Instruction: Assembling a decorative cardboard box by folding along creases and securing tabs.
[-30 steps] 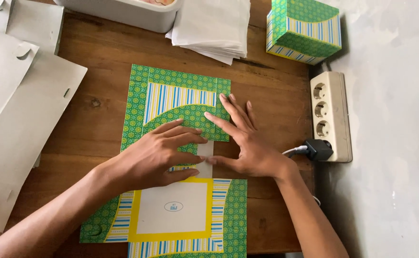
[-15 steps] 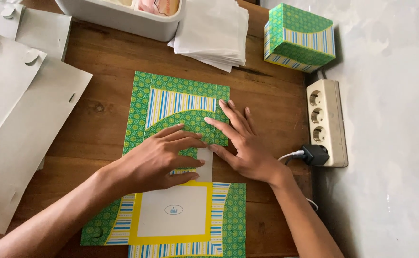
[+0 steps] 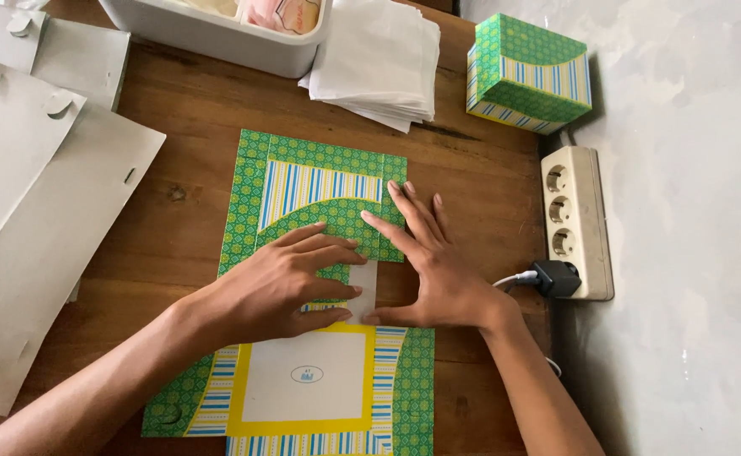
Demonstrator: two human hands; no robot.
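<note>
I have both hands pressed flat on the carton blank [image 3: 320,203], a green, yellow and blue-striped sheet lying unfolded on the tabletop [image 3: 176,219], running from the middle down to the near edge. My left hand [image 3: 282,283] lies palm down across its centre, fingers stretched out and close together, gripping nothing. My right hand [image 3: 434,270] is just beside it, also flat, fingers spread and pointing toward the far edge, the thumb reaching left to meet the left fingertips. Between the two hands a small white flap [image 3: 363,287] shows, both hands touching it.

Along the left edge lie grey card sheets [image 3: 41,211], overlapping. At the far edge stands a white tub [image 3: 218,38], and just right of it a stack of white papers [image 3: 383,63]. At the far right corner sits a folded box [image 3: 529,74] in the same green pattern. Off the right edge a white power strip [image 3: 577,219] carries one black plug [image 3: 554,279].
</note>
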